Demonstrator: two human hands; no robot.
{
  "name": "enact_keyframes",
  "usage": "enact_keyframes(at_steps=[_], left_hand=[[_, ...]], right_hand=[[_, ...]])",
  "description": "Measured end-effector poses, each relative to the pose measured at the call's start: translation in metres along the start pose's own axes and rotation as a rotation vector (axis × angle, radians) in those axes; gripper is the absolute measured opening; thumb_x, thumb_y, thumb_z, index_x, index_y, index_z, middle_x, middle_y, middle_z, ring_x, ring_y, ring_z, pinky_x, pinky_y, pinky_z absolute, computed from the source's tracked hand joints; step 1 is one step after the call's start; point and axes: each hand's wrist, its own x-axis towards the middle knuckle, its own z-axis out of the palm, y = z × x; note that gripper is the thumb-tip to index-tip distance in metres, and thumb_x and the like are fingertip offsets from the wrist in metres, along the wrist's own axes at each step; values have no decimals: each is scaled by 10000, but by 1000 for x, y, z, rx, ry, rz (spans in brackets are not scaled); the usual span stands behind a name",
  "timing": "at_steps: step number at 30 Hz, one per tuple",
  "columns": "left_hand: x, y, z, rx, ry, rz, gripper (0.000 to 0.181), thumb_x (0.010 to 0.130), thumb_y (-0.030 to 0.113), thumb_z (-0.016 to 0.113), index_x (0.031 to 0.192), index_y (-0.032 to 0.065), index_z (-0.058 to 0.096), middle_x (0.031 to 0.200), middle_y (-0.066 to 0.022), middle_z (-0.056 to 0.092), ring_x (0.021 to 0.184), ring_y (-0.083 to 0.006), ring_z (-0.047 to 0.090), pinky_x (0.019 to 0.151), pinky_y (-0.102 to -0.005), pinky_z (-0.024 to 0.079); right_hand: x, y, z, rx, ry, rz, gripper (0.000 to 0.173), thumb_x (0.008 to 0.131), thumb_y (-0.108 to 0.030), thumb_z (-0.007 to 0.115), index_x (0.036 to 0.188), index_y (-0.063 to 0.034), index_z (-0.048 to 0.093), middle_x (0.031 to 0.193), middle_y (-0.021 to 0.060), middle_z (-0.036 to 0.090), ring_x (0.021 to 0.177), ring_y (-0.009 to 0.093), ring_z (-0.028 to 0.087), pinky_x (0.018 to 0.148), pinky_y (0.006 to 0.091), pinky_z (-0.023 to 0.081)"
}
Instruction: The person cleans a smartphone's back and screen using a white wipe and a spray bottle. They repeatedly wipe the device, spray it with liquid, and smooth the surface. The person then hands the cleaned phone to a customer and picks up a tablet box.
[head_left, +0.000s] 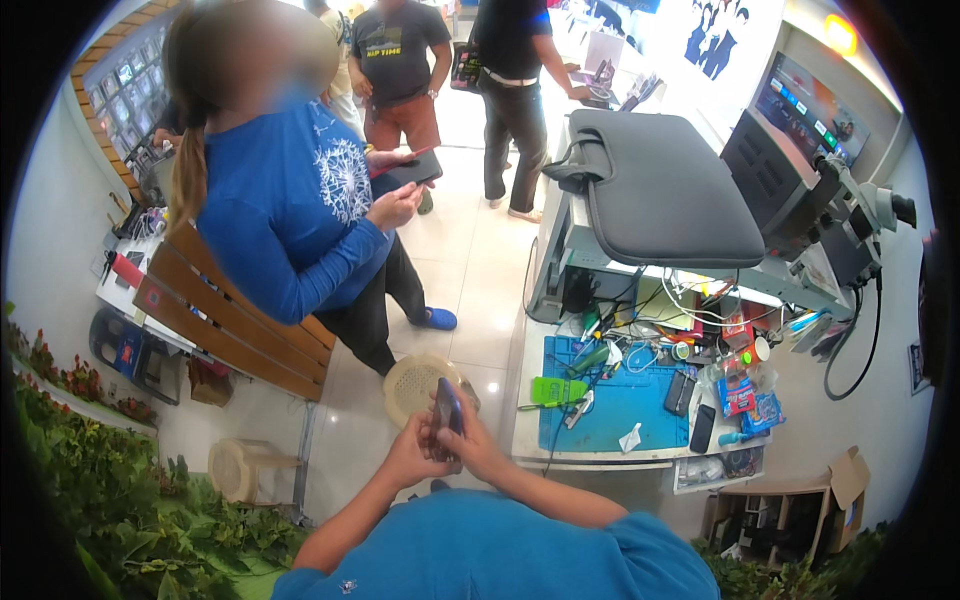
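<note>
Both of my hands hold a dark smartphone (448, 414) upright in front of my body. My left hand (412, 456) grips its left side and lower end, with the fingers partly hidden behind it. Along the right side my right hand (474, 441) is wrapped, its thumb lying over the lower front. The phone is seen at a steep angle, so what its screen shows cannot be made out. Just beyond it a beige plastic stool (409, 382) stands on the tiled floor.
To my right, a workbench holds a blue repair mat (615, 420) with tools, cables and a black phone (702, 429). A grey laptop sleeve (667, 187) lies on the shelf above, near a microscope (862, 202). A person in blue (292, 202) holds phones ahead-left, beside a wooden bench (225, 300).
</note>
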Motion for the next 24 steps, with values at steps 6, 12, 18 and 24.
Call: enact_keyframes(at_steps=[6,12,18,24], left_hand=[[1,18,5,-100,-170,94,929,727,-16,994,1453,60,419,1515,-208,593,1434,-322,607,1110,-469,582],[4,41,10,-93,-279,121,987,716,14,1006,1489,66,395,1477,-227,645,1430,-324,618,1204,-460,519],[-8,64,29,-119,-286,84,1007,723,57,1010,1506,59,377,1467,-226,646,1439,-343,609,1260,-489,464],[-10,60,46,-89,-304,71,1005,726,68,1009,1505,59,374,1465,-220,640,1427,-343,614,1251,-489,472]], right_hand=[[-28,-3,-31,-90,107,-187,940,1100,-651,505,1713,14,250,1655,205,454,1544,335,455,1296,479,312],[-132,84,-103,-250,135,577,680,1136,-527,550,1571,-5,547,1434,197,679,1385,261,597,1202,436,438],[-244,214,-200,-452,-363,1074,596,1092,-496,589,1505,-69,640,1407,160,678,1282,261,619,1091,428,499],[-256,222,-226,-174,-155,1150,541,1054,-463,621,1418,-72,705,1274,109,716,1151,229,647,1008,399,520]])
